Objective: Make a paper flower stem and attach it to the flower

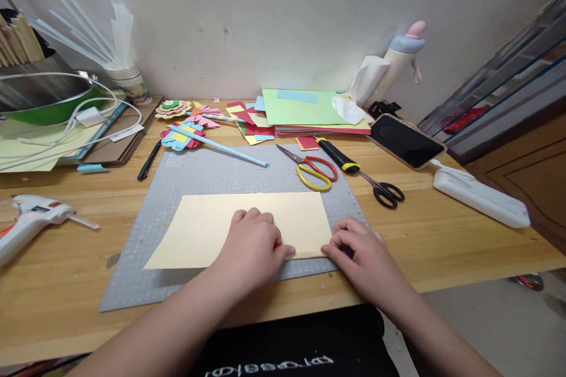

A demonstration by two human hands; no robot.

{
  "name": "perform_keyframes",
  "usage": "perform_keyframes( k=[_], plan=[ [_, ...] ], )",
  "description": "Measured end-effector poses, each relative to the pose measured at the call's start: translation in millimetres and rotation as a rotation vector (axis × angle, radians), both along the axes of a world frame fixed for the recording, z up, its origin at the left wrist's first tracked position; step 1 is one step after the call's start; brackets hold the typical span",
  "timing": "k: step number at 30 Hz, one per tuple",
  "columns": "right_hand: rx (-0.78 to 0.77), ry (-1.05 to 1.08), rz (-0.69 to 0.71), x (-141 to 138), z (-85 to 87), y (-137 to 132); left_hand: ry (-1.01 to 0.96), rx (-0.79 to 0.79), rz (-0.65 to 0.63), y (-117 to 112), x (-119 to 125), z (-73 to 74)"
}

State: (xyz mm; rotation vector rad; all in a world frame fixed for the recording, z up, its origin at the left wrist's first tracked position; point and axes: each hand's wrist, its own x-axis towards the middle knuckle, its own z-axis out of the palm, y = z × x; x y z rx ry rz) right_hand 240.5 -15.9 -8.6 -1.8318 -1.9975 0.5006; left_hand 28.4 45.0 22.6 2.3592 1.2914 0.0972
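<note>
A cream sheet of paper (pixel 198 227) lies on the grey cutting mat (pixel 132 277), its left front corner lifted a little. My left hand (pixel 254 244) rests on the sheet with curled fingers, its thumb along the front edge. That edge looks folded or rolled over in a narrow strip. At the right front corner, my right hand (pixel 360 253) pinches the paper between thumb and fingers. Behind the sheet lie scissors with red and yellow handles (pixel 316 172), and a blue paper flower stem (pixel 221 146) reaches onto the mat.
Black-handled scissors (pixel 387 193), a phone (pixel 407 140) and a white power strip (pixel 481 197) lie to the right. A glue gun (pixel 38 215) is at left, with a black pen (pixel 149 160) by the mat. Coloured paper (pixel 305 109) is stacked against the wall.
</note>
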Motion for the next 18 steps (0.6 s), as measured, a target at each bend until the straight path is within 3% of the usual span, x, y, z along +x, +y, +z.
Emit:
perform_keyframes(
  k=[10, 15, 18],
  plan=[
    [-0.116, -0.178, 0.065, -3, 14.4, 10, 0.062, 0.031, -0.038, 2, 3, 1.7],
    [-0.068, -0.202, 0.101, -3, 13.8, 9, 0.094, 0.049, -0.051, 4, 2, 1.7],
    [-0.052, -0.205, 0.112, -2, 13.1, 10, 0.007, 0.094, -0.151, 5, 2, 0.1]
  ],
)
